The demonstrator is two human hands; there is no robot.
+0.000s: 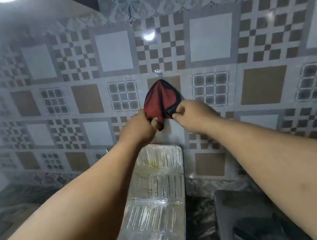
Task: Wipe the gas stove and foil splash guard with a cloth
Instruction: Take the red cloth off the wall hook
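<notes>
From my feed, both hands are raised close together in front of the patterned tile wall (211,38), the left hand (137,128) and the right hand (190,115) each pinching a lower corner of the red cloth (160,101), which hangs against the tiles. Below my forearms the ribbed foil splash guard (156,192) stands between them, with a yellowish stain near its top
</notes>
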